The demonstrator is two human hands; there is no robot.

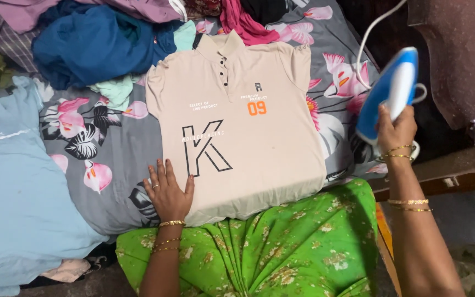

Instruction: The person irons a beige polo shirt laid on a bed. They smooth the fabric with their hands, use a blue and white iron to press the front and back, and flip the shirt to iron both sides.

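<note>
Head view: left hand point(167, 192) flat on collar-up beige shirt point(237, 126); right hand point(396, 131) grips upturned blue iron point(388, 93).

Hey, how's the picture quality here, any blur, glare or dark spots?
Head view: even, soft light and sharp focus on the beige collared polo shirt and the left hand; no glare; the blue and white electric iron in the right hand looks slightly soft; the top right corner falls into dark shadow.
</note>
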